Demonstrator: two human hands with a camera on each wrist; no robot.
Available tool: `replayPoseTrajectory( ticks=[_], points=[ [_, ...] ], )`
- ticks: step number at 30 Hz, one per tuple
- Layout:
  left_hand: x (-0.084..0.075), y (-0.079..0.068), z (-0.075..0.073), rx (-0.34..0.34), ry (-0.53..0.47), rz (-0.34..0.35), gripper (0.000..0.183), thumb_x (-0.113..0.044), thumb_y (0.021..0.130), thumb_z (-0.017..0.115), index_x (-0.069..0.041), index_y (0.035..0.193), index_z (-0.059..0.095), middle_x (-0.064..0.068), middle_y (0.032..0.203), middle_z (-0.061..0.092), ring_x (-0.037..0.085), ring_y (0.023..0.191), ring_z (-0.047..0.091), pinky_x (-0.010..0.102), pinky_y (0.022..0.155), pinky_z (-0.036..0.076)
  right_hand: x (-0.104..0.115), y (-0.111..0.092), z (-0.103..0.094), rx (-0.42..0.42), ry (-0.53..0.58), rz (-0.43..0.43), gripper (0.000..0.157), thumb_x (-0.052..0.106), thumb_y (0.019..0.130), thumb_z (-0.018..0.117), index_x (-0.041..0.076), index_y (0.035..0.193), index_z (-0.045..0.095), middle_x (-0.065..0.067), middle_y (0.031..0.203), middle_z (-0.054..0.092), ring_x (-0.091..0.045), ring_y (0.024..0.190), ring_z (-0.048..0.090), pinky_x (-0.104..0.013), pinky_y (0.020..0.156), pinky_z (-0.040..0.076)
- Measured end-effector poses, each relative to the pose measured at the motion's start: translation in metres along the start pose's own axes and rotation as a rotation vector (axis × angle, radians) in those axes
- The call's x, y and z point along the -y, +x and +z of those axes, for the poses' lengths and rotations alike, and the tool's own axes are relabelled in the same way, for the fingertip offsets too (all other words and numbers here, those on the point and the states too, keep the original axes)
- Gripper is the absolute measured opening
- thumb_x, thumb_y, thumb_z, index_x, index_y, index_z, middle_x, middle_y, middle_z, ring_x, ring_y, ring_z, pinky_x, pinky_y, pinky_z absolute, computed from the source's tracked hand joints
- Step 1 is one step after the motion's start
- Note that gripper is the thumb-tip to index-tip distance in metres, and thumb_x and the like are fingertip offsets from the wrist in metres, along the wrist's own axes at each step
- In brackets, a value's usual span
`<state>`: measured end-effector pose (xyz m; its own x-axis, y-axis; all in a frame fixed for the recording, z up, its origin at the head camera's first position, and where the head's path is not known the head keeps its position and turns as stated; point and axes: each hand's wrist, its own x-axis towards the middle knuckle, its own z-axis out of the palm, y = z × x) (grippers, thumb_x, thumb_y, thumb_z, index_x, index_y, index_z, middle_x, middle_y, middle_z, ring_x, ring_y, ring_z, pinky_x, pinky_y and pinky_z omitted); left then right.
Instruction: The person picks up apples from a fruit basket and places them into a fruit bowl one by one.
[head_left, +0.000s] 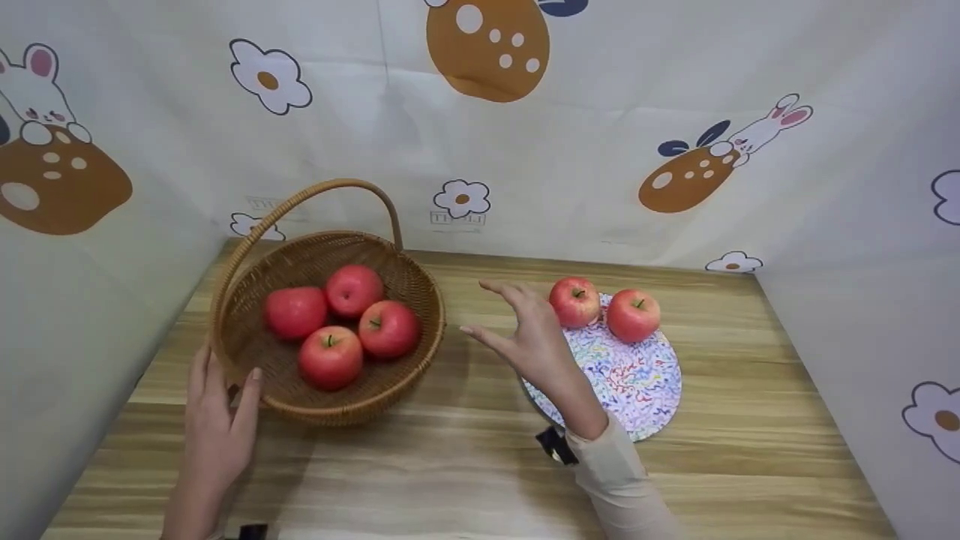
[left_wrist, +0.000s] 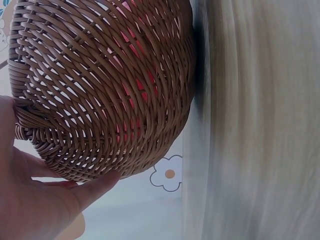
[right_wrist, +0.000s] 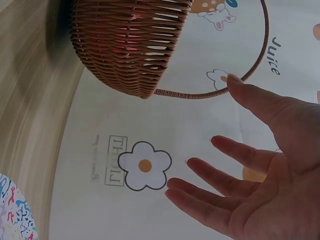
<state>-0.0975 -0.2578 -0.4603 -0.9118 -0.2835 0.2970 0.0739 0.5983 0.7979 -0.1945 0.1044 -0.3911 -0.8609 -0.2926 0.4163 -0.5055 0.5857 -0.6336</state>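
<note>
A brown wicker basket with a tall arched handle stands on the left, holding several red apples. My left hand rests against its near left side, thumb and fairly straight fingers on either side of the handle's base. In the left wrist view, fingers lie along the weave. Between the basket and a round speckled plate, my right hand hovers with fingers and thumb spread, nothing in its grasp. Two red apples sit at the plate's far edge, just beyond that hand.
Underneath is a wood-grain table. Pale curtains printed with rabbits and flowers enclose its back and both sides, the back one close behind the basket.
</note>
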Motion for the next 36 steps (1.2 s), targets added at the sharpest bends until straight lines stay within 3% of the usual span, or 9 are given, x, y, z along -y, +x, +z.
replayPoseTrajectory(
  ticks=[9,20,27,32,36],
  points=[
    [0.000,-0.003,0.002,-0.021,-0.056,-0.011,0.064,-0.017,0.108,0.051,-0.005,0.167,0.029,0.021,0.169,0.021,0.052,0.146,0.036,0.074,0.109,0.040,0.008,0.004,0.010,0.038,0.045,0.007,0.059,0.024,0.086,0.090,0.000,0.135,0.068,-0.023,0.134,0.067,-0.041,0.127,0.062,-0.055,0.108,0.052],
    [0.001,-0.003,0.002,-0.016,-0.038,-0.019,0.065,-0.016,0.108,0.052,-0.007,0.168,0.027,0.021,0.172,0.017,0.052,0.149,0.033,0.073,0.110,0.039,0.015,0.007,0.020,0.089,0.097,0.018,0.058,0.024,0.089,0.087,0.001,0.137,0.066,-0.022,0.137,0.065,-0.037,0.124,0.064,-0.051,0.097,0.060],
    [0.000,-0.003,0.002,-0.023,-0.029,-0.015,0.064,-0.017,0.108,0.052,-0.005,0.167,0.029,0.019,0.172,0.017,0.051,0.150,0.032,0.072,0.111,0.039,0.020,0.013,0.029,0.112,0.133,0.024,0.059,0.023,0.090,0.087,0.000,0.139,0.065,-0.024,0.137,0.063,-0.043,0.124,0.063,-0.055,0.098,0.059],
    [0.000,-0.003,0.002,-0.014,-0.004,-0.028,0.063,-0.019,0.109,0.051,-0.002,0.165,0.029,0.021,0.172,0.016,0.050,0.151,0.029,0.073,0.111,0.039,0.024,0.017,0.035,0.127,0.134,0.018,0.059,0.023,0.090,0.087,0.001,0.140,0.065,-0.021,0.136,0.064,-0.039,0.122,0.063,-0.053,0.097,0.059],
    [0.001,-0.003,0.003,-0.027,0.004,0.001,0.064,-0.016,0.107,0.053,-0.001,0.165,0.030,0.024,0.170,0.020,0.051,0.149,0.032,0.074,0.109,0.041,0.026,0.020,0.041,0.143,0.145,0.005,0.059,0.020,0.089,0.087,0.001,0.140,0.064,-0.021,0.137,0.064,-0.038,0.123,0.062,-0.050,0.098,0.058]
  ],
)
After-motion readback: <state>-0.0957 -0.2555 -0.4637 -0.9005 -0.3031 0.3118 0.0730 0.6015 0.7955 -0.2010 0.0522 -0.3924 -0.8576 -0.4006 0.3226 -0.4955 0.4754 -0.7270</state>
